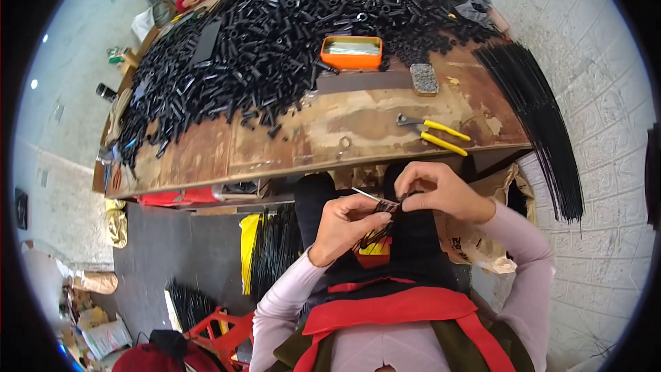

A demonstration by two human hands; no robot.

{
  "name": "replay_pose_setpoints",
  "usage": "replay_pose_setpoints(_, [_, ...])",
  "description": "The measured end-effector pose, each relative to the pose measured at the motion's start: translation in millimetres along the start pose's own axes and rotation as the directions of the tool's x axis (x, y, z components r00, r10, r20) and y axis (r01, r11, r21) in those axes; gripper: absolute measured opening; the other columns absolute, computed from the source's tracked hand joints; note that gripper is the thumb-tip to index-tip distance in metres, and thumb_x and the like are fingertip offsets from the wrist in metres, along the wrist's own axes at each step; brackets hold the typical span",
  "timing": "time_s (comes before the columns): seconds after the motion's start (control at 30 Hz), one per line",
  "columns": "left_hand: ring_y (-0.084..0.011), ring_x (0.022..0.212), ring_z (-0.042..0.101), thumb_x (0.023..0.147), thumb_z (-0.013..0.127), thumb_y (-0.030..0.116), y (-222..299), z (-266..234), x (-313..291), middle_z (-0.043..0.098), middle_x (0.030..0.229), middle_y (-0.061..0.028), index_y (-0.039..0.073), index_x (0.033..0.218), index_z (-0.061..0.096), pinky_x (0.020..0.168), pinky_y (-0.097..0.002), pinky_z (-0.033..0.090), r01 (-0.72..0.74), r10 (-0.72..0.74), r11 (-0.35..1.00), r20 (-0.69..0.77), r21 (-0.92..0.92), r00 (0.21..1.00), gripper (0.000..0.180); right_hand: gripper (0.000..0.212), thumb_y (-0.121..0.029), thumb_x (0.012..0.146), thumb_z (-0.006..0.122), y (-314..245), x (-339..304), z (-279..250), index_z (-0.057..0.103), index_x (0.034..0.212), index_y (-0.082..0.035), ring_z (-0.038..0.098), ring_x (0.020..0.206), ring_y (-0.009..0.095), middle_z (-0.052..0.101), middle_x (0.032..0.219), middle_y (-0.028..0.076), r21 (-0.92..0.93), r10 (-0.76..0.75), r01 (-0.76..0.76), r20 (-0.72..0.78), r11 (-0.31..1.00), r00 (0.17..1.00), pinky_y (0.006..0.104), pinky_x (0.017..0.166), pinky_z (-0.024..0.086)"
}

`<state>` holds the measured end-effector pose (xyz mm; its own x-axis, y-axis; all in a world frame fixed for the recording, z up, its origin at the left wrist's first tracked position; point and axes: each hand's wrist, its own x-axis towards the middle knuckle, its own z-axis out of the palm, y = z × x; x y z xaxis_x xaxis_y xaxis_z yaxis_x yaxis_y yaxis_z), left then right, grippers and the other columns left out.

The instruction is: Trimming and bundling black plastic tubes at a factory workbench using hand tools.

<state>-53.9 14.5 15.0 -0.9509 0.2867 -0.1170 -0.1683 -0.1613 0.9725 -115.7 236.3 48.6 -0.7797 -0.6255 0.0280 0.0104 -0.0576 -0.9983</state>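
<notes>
Glossy black tubes (pixel 275 48) lie heaped on the worn wooden tabletop (pixel 375 114); in front, above the lap (pixel 420 244), the left hand's (pixel 344 224) grip pinches a slim silvery rod (pixel 364 194), its long axis slanting up-left, and a small dark piece (pixel 386 207) the right hand (pixel 434 189) pinches too. Rightward lie yellow-handled metal pliers (pixel 446 126) and thin black rods (pixel 540 114).

Pale pink sleeves (pixel 527 244) accompany an olive vest (pixel 515 344), broad red band (pixel 392 306) and dark trousers (pixel 416 248).
</notes>
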Motion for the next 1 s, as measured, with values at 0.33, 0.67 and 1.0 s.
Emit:
replay_pose_setpoints(0.33, [-0.0169,0.088,0.067,0.085,0.069,-0.004,-1,-22,65,0.069,0.103,-0.0133,-0.005,0.095,0.066,0.082,-0.0298,0.054,0.118,-0.093,0.98,0.156,-0.157,0.983,0.011,0.012,-0.014,0.085,0.065,34,195,-216,0.067,0.088,-0.003,0.066,0.078,0.026,0.068,0.081,0.012,-0.942,-0.432,0.091,-0.06,0.322,0.9,0.0362,0.07,0.051])
replay_pose_setpoints(0.67, [-0.0107,0.093,0.064,0.085,0.069,-0.004,-14,-25,67,0.068,0.108,-0.0094,-0.006,0.097,0.066,0.083,-0.026,0.053,0.164,-0.151,0.972,0.087,-0.171,0.985,0.013,0.012,-0.013,0.078,0.07,52,230,-214,0.062,0.082,-0.006,0.06,0.083,0.031,0.065,0.078,0.01,-0.992,-0.295,-0.062,-0.092,0.107,0.951,0.0421,0.074,0.048])
replay_pose_setpoints(1.0, [-0.0124,0.092,0.063,0.088,0.065,-0.002,8,-17,33,0.064,0.116,-0.0071,-0.001,0.108,0.062,0.083,-0.0274,0.052,0.03,-0.029,0.991,0.008,-0.133,1.0,0.021,0.024,-0.012,0.092,0.063,-26,109,-69,0.065,0.113,0.0,0.063,0.084,0.009,0.068,0.099,0.002,-0.337,0.041,-0.031,0.021,0.941,0.999,0.024,0.075,0.051])
